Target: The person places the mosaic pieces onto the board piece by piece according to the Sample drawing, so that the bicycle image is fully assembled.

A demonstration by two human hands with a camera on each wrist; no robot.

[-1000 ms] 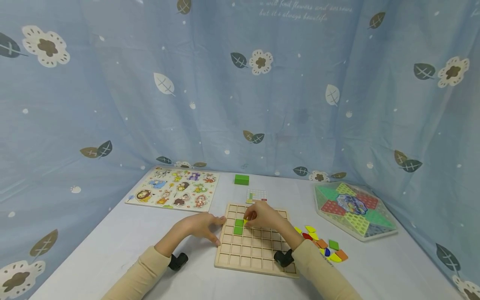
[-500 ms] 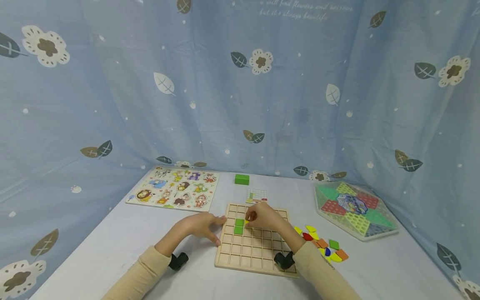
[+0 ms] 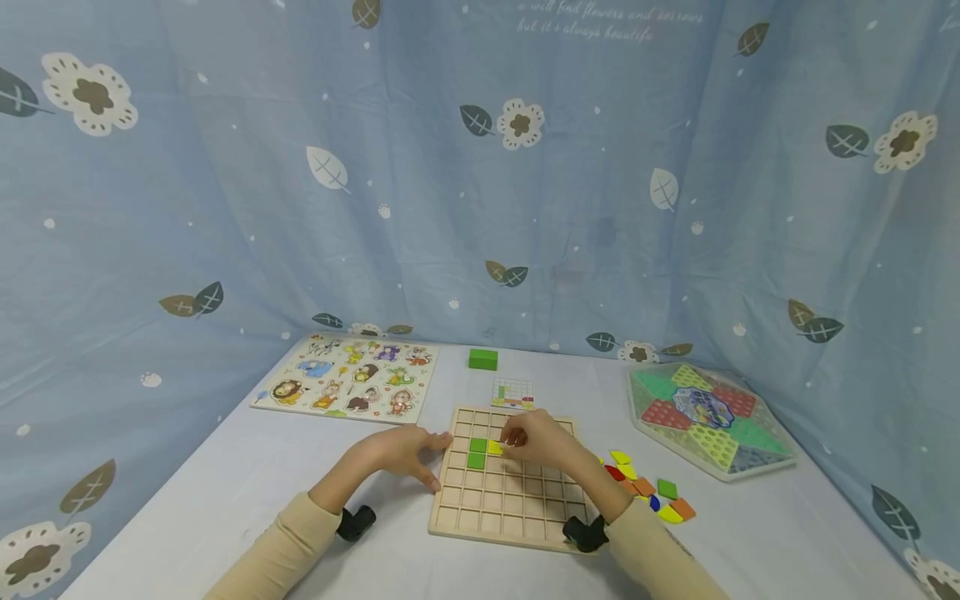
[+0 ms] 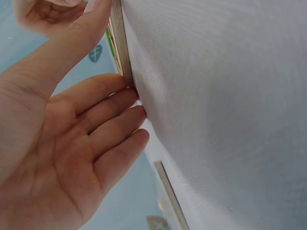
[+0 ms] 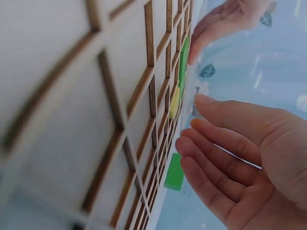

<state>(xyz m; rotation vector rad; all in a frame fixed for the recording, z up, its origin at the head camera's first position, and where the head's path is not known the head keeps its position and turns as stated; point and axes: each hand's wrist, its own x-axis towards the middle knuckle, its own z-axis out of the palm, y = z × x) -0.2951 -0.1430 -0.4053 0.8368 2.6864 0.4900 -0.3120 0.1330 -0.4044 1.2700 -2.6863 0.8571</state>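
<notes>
In the head view, your right grip (image 3: 542,437) is released, fingers loosely bent, with the yellow piece (image 3: 495,447) just to its left in a cell of the gridded board (image 3: 491,502); whether a fingertip touches it is hard to make out. Two green pieces (image 3: 476,460) lie left of that, between your grips. Your left grip (image 3: 408,454) holds nothing, its thumb and fingertips against the board's left edge. Beyond your right grip on the worktop (image 3: 405,546) are a small card (image 3: 513,393) and a green block (image 3: 483,360); beyond your left, the animal board (image 3: 341,379). Right of your right grip lie loose coloured pieces (image 3: 643,486), partly covered by your forearm, and farther off a hexagonal game board (image 3: 708,421). Your right grip and wrist mount (image 3: 585,533) hide some cells. In the left wrist view the board is edge-on, its cells unreadable, and your right grip is cut off above. In the right wrist view the nearest cells blur and your left grip is cropped.
</notes>
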